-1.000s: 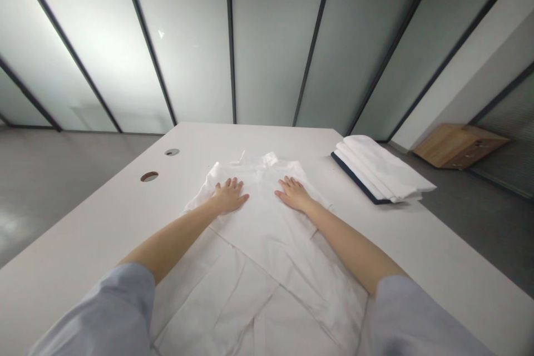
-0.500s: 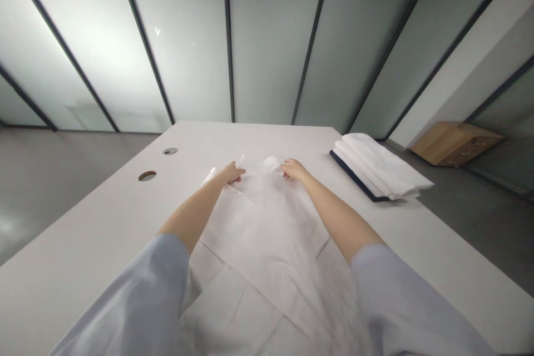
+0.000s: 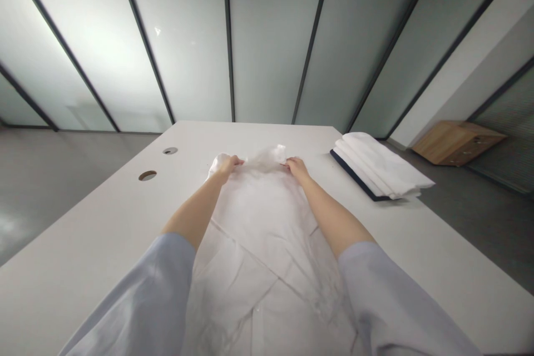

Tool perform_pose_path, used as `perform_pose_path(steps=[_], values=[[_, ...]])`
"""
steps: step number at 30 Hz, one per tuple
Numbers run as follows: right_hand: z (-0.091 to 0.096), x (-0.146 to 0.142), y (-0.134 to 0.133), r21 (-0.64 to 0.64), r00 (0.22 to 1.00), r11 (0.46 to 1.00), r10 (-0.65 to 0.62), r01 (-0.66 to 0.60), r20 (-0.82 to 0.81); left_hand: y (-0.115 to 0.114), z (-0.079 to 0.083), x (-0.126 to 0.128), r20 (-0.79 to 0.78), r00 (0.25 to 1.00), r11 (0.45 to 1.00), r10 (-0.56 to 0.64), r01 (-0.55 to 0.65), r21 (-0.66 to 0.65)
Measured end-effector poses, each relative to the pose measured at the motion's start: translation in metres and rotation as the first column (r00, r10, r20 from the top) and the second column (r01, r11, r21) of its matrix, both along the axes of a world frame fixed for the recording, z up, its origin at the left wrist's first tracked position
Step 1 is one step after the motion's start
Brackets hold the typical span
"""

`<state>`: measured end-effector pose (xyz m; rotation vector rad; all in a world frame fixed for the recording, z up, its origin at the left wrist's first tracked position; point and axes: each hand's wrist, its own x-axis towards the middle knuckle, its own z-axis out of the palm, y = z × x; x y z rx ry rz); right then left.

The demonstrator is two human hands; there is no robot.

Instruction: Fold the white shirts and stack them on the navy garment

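Note:
A white garment (image 3: 267,245) with crossing crease lines lies lengthwise on the table, running from the near edge of view to beyond my hands. Thin, see-through film, which looks like a clear plastic bag (image 3: 265,159), bunches up at its far end. My left hand (image 3: 231,164) pinches the far left corner of this film, and some crumpled white material bulges just left of it. At the far right corner, my right hand (image 3: 295,167) is also closed on the edge, fingertips together. Where film ends and cloth begins is hard to tell.
The white table (image 3: 167,200) has two round holes at its left side. A folded stack of white cloth (image 3: 377,164) with a dark blue layer (image 3: 359,178) underneath sits at the right edge. Beyond stand frosted glass panels (image 3: 271,39) and a wooden cabinet (image 3: 459,143).
Both hands have lifted the far edge slightly and moved a little away from me. The film between them has risen and bunched; the garment has shifted and its creases have moved.

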<state>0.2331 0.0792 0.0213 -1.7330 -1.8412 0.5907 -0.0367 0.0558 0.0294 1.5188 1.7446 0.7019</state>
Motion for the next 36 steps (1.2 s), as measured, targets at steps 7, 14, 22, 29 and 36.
perform_pose_path(steps=[7, 14, 22, 29, 36], values=[[-0.002, -0.003, -0.022, 0.129, 0.949, 0.991, -0.067, 0.028, 0.309, -0.02, 0.005, 0.013, -0.517, 0.848, 0.981, 0.113, -0.012, 0.195], [-0.01, -0.025, -0.041, 0.219, 0.849, 0.965, 0.006, -0.143, 0.528, -0.04, -0.009, 0.033, -0.735, 0.674, 0.893, 0.072, 0.285, 0.349], [-0.022, -0.027, -0.044, -0.127, 0.836, 0.985, 0.167, -0.118, 0.523, -0.038, -0.019, 0.024, -0.782, 0.621, 0.956, -0.051, 0.258, 0.142], [-0.023, -0.027, -0.035, -0.042, 0.837, 0.991, 0.127, -0.124, 0.532, -0.1, -0.005, 0.067, -0.766, 0.617, 0.934, -0.178, 0.35, 0.065], [-0.007, -0.031, -0.06, 0.14, 0.814, 0.958, 0.129, -0.249, 0.566, -0.095, -0.022, 0.071, -0.738, 0.626, 0.945, -0.251, 0.324, -0.047]])
